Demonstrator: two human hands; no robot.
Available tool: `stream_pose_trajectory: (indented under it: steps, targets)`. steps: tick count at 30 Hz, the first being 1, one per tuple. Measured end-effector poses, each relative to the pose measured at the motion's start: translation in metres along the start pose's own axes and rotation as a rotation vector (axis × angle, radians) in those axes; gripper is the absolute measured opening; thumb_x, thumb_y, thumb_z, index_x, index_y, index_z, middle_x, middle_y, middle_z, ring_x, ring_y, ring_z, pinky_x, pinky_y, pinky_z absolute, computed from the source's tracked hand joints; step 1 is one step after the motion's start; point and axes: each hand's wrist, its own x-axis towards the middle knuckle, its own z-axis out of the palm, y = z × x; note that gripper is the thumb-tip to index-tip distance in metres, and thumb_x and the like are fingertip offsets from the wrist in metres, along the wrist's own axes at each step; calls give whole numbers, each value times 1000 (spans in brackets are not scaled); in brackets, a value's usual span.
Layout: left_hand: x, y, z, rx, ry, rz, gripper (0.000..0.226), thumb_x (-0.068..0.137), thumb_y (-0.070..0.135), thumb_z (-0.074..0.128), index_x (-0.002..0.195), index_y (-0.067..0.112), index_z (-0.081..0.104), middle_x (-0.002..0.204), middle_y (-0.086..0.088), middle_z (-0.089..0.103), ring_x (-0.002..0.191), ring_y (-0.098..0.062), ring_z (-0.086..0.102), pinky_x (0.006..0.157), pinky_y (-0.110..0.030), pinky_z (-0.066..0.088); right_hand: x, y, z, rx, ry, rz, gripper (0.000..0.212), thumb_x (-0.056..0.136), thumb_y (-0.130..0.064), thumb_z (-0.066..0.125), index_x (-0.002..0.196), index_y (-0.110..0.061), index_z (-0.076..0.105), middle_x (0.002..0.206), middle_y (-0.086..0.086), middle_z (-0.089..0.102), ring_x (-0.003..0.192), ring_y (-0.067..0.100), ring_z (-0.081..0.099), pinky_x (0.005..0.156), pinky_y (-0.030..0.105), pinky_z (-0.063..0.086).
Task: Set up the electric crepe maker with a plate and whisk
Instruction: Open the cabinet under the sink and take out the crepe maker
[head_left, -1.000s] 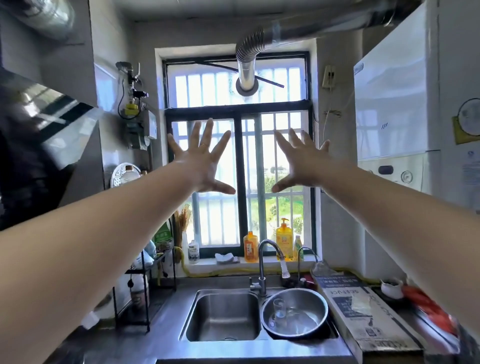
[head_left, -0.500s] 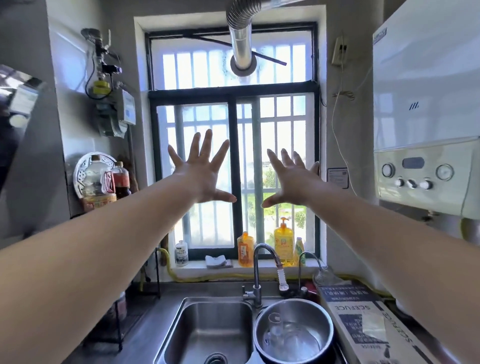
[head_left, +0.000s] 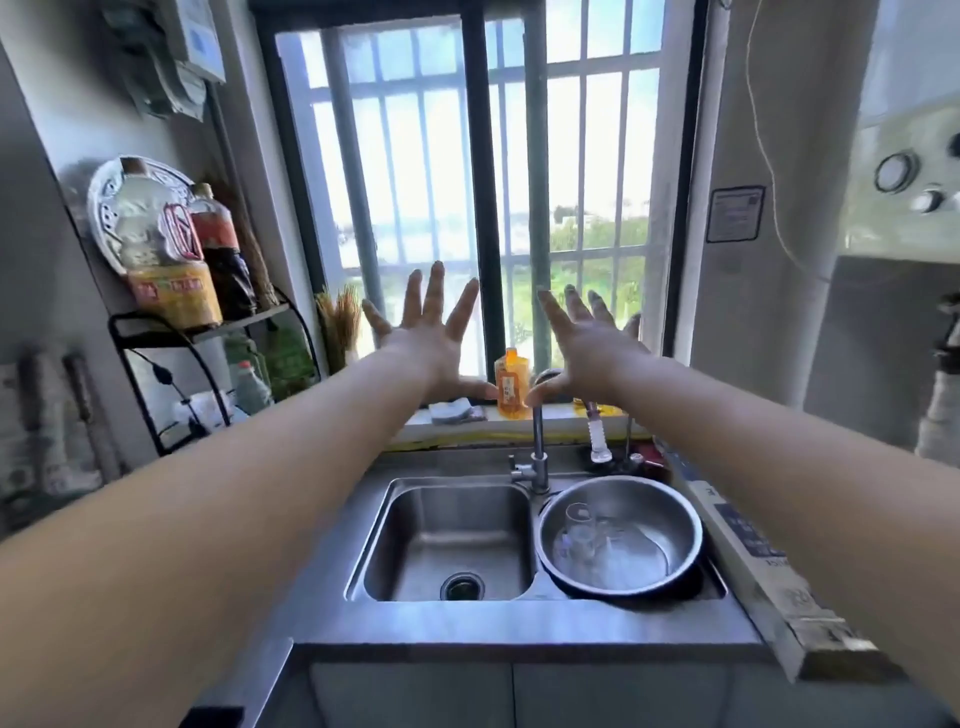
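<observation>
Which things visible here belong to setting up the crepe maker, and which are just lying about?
Belongs to the job:
left hand, open, holding nothing
right hand, open, holding nothing
possibly the long cardboard box; contents unseen

Lying about:
sink
steel bowl with a glass
tap
orange bottle
rack of bottles

No crepe maker, whisk visible.

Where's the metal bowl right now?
In the head view, the metal bowl sits in the right basin of the sink, just right of the faucet, with a clear glass lying inside it.
</observation>
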Motion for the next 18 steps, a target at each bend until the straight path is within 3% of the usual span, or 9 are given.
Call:
stream_pose_trajectory:
  steps: [10,18]
  targets:
    - [-5,-5,140,-16,-174,25,126,69,85,48,145,31,-37,149,-9,-47,140,-35,-38,105,-78,-8,-1,-9,141,50,-126,31,130,65,-69,68,151,-30,-21,162,9,-16,149,34,-14,114,68,0]
    - [-44,13,299,-108,-345,53,123,72,82,49,148,29,-32,155,-9,-40,146,-28,-32,111,-71,-6,-40,-5,289,47,-329,87,125,68,-66,69,153,-30,-15,164,5,-11,151,28,-8,116,62,4]
